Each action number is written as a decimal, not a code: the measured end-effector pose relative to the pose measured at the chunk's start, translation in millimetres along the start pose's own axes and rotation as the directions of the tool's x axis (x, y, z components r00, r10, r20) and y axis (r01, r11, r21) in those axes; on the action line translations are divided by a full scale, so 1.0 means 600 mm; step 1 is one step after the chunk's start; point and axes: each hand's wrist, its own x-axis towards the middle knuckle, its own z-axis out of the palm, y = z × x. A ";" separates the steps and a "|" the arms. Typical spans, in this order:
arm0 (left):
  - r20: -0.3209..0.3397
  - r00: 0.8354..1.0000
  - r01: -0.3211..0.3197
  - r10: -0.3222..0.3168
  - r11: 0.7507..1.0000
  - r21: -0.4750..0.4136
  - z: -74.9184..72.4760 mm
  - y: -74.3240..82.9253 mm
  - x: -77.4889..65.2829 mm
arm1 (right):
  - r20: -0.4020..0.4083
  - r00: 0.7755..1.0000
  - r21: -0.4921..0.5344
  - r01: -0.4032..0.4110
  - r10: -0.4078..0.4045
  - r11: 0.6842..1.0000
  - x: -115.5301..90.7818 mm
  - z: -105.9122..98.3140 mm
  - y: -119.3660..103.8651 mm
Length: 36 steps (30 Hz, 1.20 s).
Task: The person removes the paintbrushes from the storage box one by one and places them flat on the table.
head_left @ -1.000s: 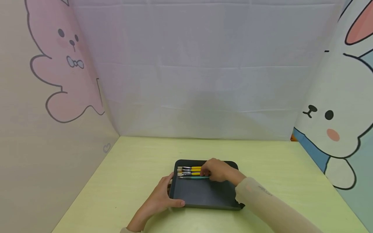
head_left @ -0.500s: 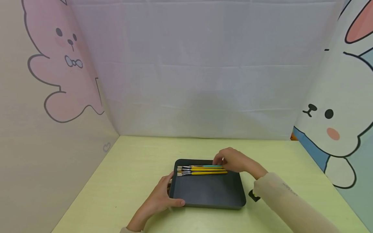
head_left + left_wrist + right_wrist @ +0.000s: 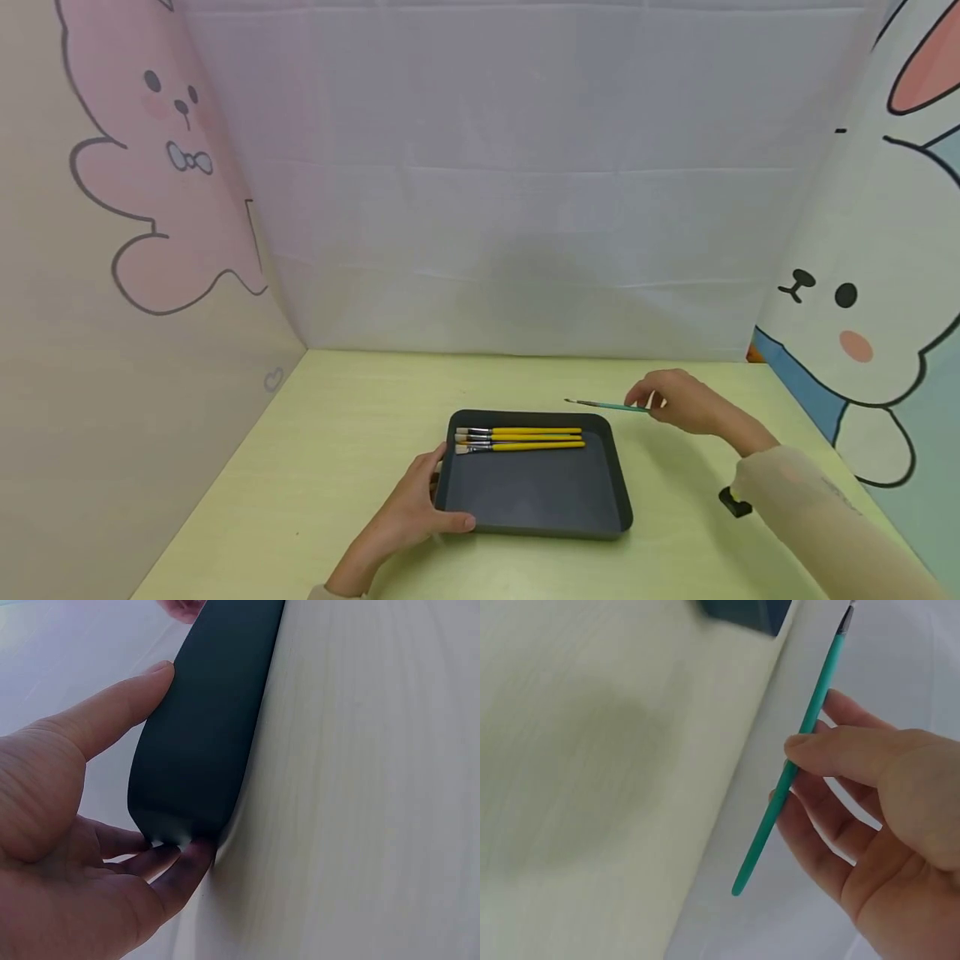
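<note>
My right hand [image 3: 682,402] pinches a thin teal-handled paintbrush [image 3: 786,780] between thumb and fingers. It holds the brush in the air to the right of and beyond the tray, bristles pointing left in the head view. A dark grey rectangular tray [image 3: 536,498] lies on the table. Its near left corner is gripped by my left hand [image 3: 412,504], thumb on the front rim and fingers against the left side wall [image 3: 199,712]. Inside the tray, along its far side, several yellow-handled paintbrushes [image 3: 538,445] lie side by side, bristles to the left.
The pale yellow table [image 3: 360,417] is bounded by a white cloth backdrop [image 3: 517,208] and by side panels with a cartoon bear [image 3: 180,200] and rabbit [image 3: 855,317]. A small black object [image 3: 735,503] shows at my right sleeve [image 3: 817,508].
My right hand has lifted the teal paintbrush from the near side of the yellow ones, passed over them, and carried it out of the tray to the right. The left hand stays put.
</note>
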 end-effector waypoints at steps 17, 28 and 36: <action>0.000 1.000 -0.013 0.013 1.000 -0.015 -0.001 -0.001 -0.003 | -0.021 0.999 -0.071 -0.030 0.028 0.997 -0.063 0.006 0.096; -0.009 1.000 0.001 -0.001 1.000 -0.003 0.002 -0.001 -0.004 | -0.058 0.998 -0.092 0.022 -0.027 0.996 -0.079 0.036 0.145; -0.006 1.000 -0.008 0.008 1.000 0.003 0.000 -0.002 -0.003 | -0.057 0.998 -0.097 -0.011 0.006 0.995 -0.085 0.049 0.160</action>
